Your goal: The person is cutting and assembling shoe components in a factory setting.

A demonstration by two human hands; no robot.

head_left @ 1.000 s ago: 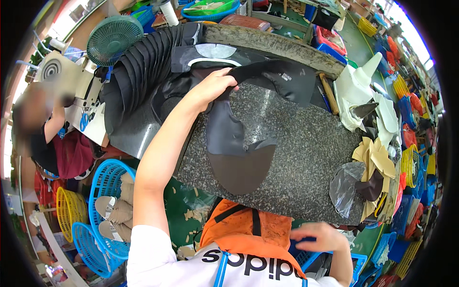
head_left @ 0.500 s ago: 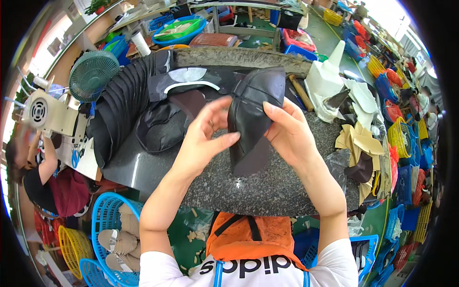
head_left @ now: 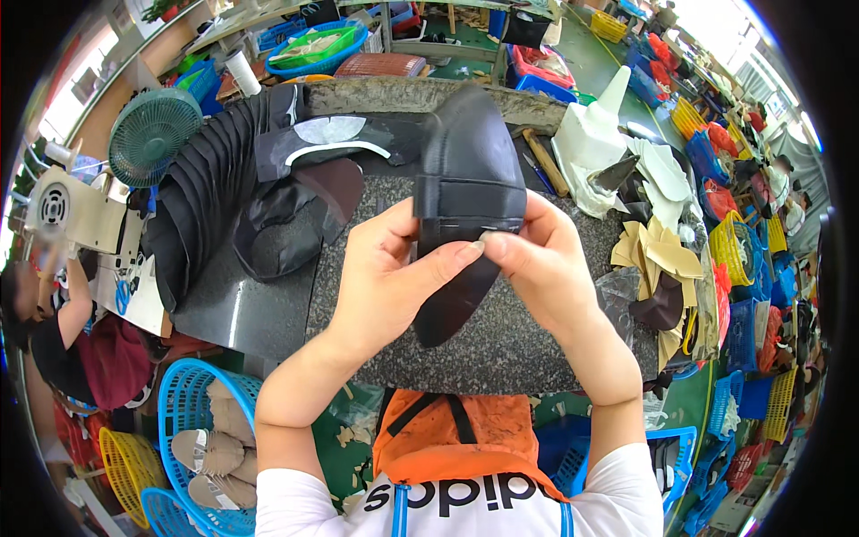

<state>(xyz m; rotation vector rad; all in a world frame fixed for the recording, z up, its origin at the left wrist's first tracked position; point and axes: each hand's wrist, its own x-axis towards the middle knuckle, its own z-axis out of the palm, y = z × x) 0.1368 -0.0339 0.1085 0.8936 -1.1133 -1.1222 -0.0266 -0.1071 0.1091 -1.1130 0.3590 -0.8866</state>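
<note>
A black leather shoe upper (head_left: 472,148) is held up above the dark granite worktop (head_left: 546,345), its rounded toe end pointing away from me. My left hand (head_left: 385,273) grips its left side, the thumb lying across the near part. From the right, my right hand (head_left: 550,264) pinches it, and the two thumb tips nearly meet at a seam. Fingers behind the leather are hidden. Left of my hands lies another black upper (head_left: 268,255) with a dark brown lining piece (head_left: 338,190). Beyond it rests a black piece with a white curved edge (head_left: 331,134).
A long row of overlapping black pieces (head_left: 201,192) lines the left side, near a green fan (head_left: 154,134) and a sewing machine (head_left: 76,210). A wooden-handled tool (head_left: 546,161), a white spouted container (head_left: 591,134) and tan scraps (head_left: 658,251) lie right. A blue basket (head_left: 179,394) holds beige shoes.
The upper has been turned more upright, its toe now facing away. Both hands have closed in on it, with the thumbs brought together at its seam. The view has shifted slightly.
</note>
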